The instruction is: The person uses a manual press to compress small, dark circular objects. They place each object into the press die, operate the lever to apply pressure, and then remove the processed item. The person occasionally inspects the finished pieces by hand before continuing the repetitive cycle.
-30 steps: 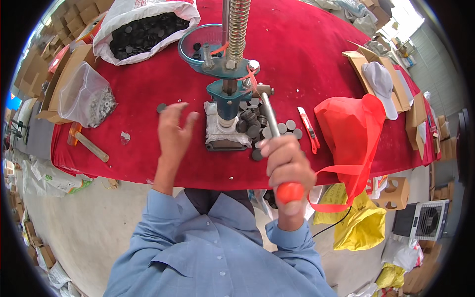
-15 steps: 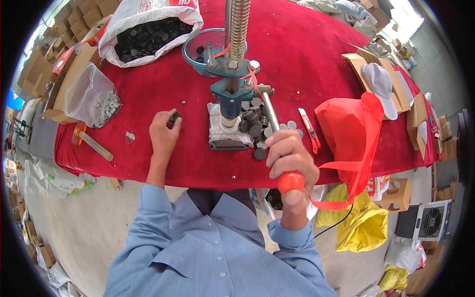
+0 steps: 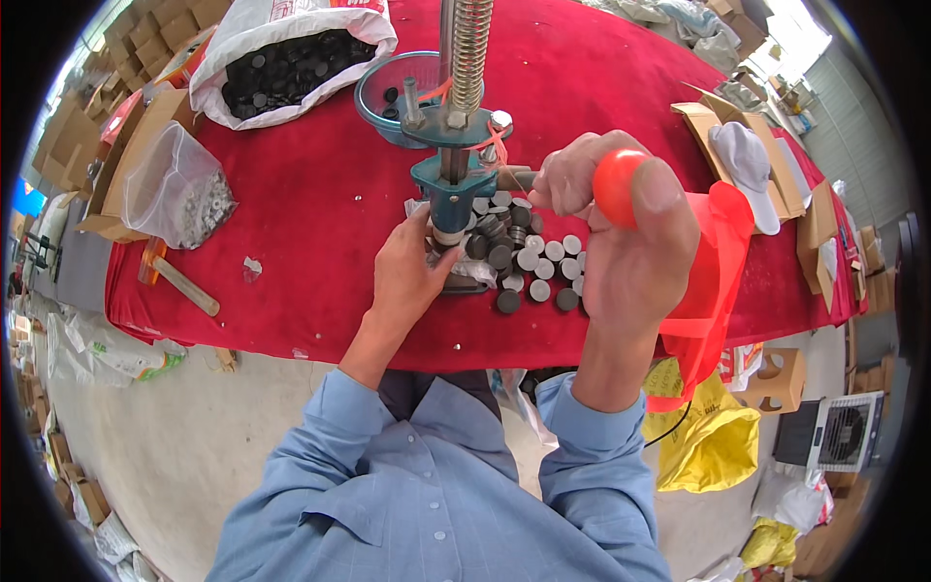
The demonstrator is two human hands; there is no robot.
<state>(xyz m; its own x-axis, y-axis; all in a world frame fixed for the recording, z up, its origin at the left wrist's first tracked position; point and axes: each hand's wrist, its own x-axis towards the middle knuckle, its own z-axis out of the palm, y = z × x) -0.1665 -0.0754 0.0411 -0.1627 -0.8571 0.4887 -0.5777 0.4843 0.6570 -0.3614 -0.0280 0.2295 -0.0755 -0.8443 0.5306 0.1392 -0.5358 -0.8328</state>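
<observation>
A teal hand press [image 3: 452, 184] with a tall coil spring [image 3: 469, 58] stands at the middle of the red-covered table. My right hand [image 3: 635, 233] is closed round its lever, the red ball knob [image 3: 621, 186] showing beside the thumb. My left hand [image 3: 407, 267] reaches in under the ram from the left. Its thumb and fingers come together at the pale ram tip [image 3: 447, 236], and what they hold there is hidden. To the right of the press base lies a heap of black and grey round discs [image 3: 499, 254], several of them spread loose.
Behind, a white sack [image 3: 215, 97] of black discs and a teal basin [image 3: 383, 121] stand. A clear bag [image 3: 175, 194] of small metal parts and a hammer [image 3: 184, 284] lie left. Rightward are a red cloth bag [image 3: 713, 262], a cap [image 3: 745, 160] and cardboard boxes [image 3: 815, 247].
My left hand has moved right, from the bare cloth to under the ram, where the black disc it held is out of sight. My right hand has raised the lever and knob.
</observation>
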